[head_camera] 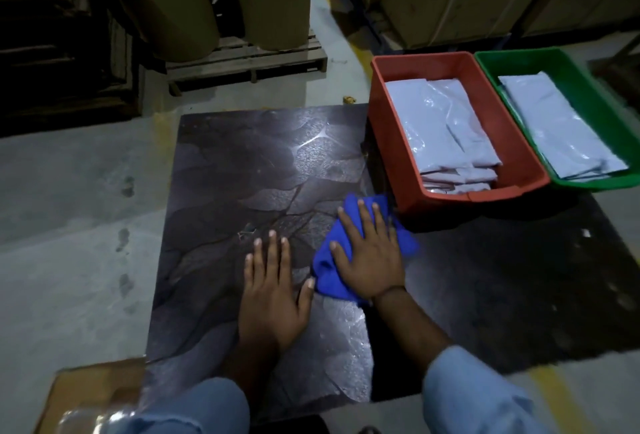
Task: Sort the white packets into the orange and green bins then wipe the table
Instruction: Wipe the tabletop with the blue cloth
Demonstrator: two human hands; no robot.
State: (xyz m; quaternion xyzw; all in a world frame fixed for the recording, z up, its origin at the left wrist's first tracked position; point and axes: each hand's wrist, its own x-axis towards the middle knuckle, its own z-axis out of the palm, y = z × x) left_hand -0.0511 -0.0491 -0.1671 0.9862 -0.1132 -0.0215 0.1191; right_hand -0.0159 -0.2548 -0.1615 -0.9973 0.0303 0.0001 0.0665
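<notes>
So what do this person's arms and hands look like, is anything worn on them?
The left hand and right hand are bare, no gloves. The left sleeve and right sleeve are light blue fabric, ending partway up the forearms.

A bright blue crumpled cloth [363, 246] lies on a dark glossy surface [242, 174] patterned with large leaf shapes. White plastic packets [446, 128] fill an orange plastic bin [398, 156] and a green plastic bin [595, 87]. Pale blue sleeves [471, 395].
</notes>
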